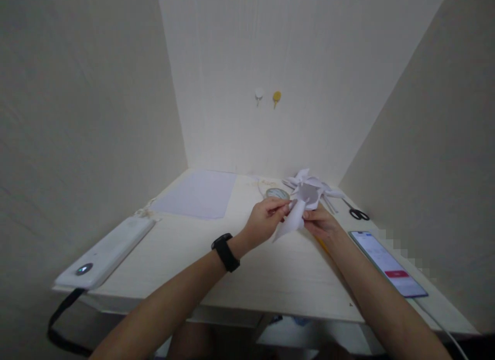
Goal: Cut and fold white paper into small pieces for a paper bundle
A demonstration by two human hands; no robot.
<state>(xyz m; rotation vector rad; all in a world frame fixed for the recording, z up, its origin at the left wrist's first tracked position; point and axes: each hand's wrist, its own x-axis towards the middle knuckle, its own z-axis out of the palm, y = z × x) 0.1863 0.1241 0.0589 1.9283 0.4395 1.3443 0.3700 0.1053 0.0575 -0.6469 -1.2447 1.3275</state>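
Observation:
A white paper pinwheel point(296, 215) with curled blades is held up over the right half of the table. My left hand point(266, 221) pinches its left side between thumb and fingers. On the other side, my right hand point(320, 223) is closed on the lower right of the same paper. The folds partly hide the fingertips. Behind it lie more folded white paper pinwheels point(303, 175), partly overlapping it in view, so their number is unclear. A roll of clear tape point(277, 193) rests just beyond my left hand.
A flat white sheet point(193, 194) lies at the back left. Black-handled scissors point(359, 214) and a lit phone point(389, 263) with a cable are on the right. A white box-shaped device point(110, 249) with a strap sits front left. Walls enclose the table point(247, 282).

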